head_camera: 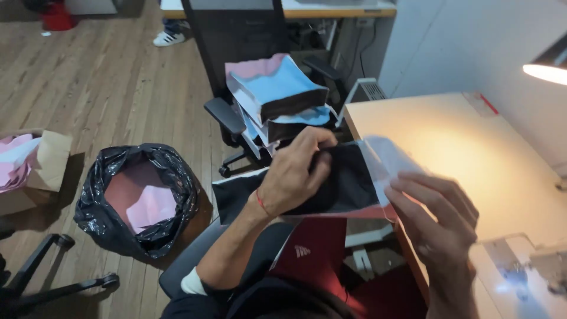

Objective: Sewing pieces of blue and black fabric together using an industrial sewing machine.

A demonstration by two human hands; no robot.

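So you've got a black folded garment (342,177) sitting halfway inside a clear plastic bag (384,159), held up in the air just off the near-left corner of the wooden table (472,153). Your left hand (295,174) is clamped on the left end of the garment, fingers curled over its top edge and thumb underneath, with a thin red string around the wrist. Your right hand (437,218) is at the open right end of the bag, fingers spread and loosely curved around the plastic; it's a bit blurred, so I can't tell how firm that pinch is. The bag's mouth flares out over the table edge, and a red strip runs along its lower edge. Left of the table, right behind the garment, there's a black office chair (230,118) stacked with more bagged pieces in light blue, pink and black (277,94). Further left of the table, on the wood floor, a black bin bag (139,201) stands open with pink sheets inside, and past it a cardboard box (41,165) holds more pink and pale blue stuff. A lamp (546,68) glows above the far right of the table, and a sewing machine (531,266) sits at its near right edge.
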